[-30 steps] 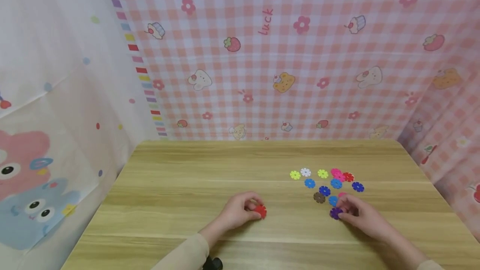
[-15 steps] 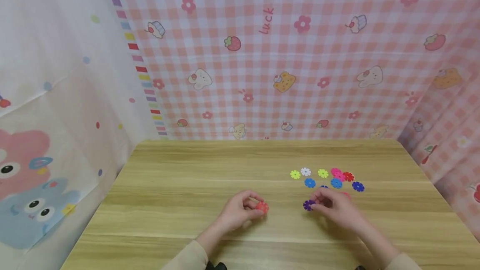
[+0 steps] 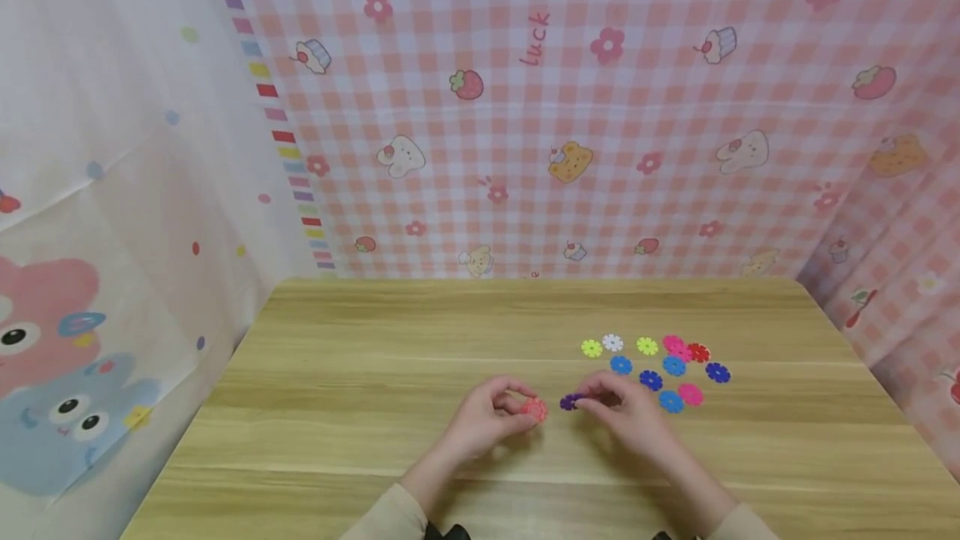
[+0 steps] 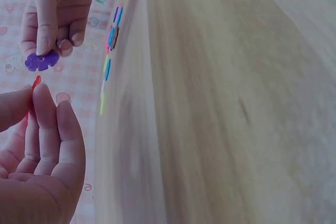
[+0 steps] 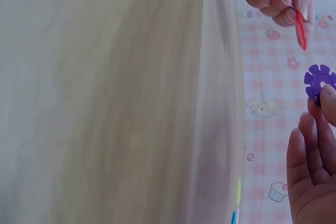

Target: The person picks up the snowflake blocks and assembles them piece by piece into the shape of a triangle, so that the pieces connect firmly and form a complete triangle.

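Head view: pink-and-white checked fabric sheet (image 3: 525, 127) is hanging behind the pale wood-grain table (image 3: 412, 340) and is bearing slanted, pinkish-red, handwriting-style lettering (image 3: 543, 2). It is reading "luck life", running upward, its last letter meeting the picture's top edge. Lower, just above the table's far edge, a small red letter "e" (image 3: 535, 274) is showing. Each wrist view is also showing a lone red "e" on the fabric.

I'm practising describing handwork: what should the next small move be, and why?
Probably ease the purple disc toward the red disc until their edges meet: the right hand pinches one, the left hand the other, with a visible gap between.
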The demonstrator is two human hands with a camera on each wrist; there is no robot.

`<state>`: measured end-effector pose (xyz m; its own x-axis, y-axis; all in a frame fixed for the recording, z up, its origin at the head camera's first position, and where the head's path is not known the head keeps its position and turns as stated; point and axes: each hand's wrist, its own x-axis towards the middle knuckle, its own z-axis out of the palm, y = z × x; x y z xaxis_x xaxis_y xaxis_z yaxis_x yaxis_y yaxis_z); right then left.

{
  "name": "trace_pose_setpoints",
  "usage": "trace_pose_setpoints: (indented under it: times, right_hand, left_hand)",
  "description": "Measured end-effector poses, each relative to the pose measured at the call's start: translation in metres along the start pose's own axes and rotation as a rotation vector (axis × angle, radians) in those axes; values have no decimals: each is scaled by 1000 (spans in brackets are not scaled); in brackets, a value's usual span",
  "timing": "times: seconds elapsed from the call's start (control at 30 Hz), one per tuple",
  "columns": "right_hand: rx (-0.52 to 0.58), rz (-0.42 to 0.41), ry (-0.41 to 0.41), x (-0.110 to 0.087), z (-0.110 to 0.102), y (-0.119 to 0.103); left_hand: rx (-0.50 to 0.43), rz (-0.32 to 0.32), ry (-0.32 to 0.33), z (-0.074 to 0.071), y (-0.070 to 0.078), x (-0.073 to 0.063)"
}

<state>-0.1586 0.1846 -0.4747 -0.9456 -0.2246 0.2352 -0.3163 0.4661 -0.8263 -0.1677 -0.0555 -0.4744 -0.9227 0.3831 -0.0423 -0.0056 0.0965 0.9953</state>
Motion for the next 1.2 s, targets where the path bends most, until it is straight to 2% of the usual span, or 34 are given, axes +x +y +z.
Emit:
trace_pose_setpoints:
  times: [0.27,0.63,0.97,1.2]
  right_hand:
    - [-5,43,37,3,10,-2]
    - [-16,44,41,6,13,-8]
    - [23,75,100,10,24,-12]
    - [11,30,151,14,31,-14]
  left_hand:
    - [5,-46,6,2,5,3]
    - [-43,-39,-3,4,11,6]
    - [-90,-58,-13,-1,12,11]
    - [-137,-91,11,-3,11,13]
